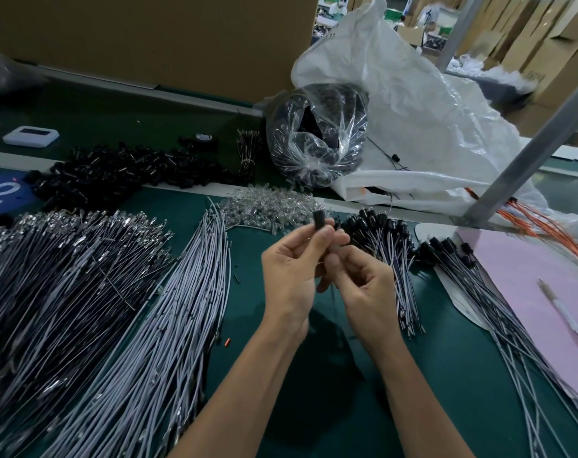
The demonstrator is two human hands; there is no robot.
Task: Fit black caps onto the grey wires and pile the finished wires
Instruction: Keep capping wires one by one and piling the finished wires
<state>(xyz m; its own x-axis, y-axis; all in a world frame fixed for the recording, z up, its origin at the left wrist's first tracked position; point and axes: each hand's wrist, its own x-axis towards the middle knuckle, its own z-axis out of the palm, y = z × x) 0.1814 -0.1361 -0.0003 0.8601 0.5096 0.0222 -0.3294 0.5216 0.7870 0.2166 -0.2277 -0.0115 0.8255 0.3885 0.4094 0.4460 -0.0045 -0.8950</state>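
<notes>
At the middle of the view my left hand (294, 266) pinches a black cap (321, 220) between thumb and fingertips, held above the green table. My right hand (360, 279) is close against it, fingers curled round a thin grey wire whose end meets the cap; the wire itself is mostly hidden. Loose grey wires (182, 309) lie in a long bundle to the left. Capped wires (390, 256) are piled just right of my hands. A heap of loose black caps (116, 170) lies at the back left.
A darker wire bundle (56, 259) fills the far left. Clear bulbs (268, 209) lie behind my hands. A plastic bag of black parts (317, 140) and a white sack (429, 127) stand behind. A pink sheet (528, 285) with a pen (565, 315), orange wires (545, 223) and a metal post (525, 153) are at the right.
</notes>
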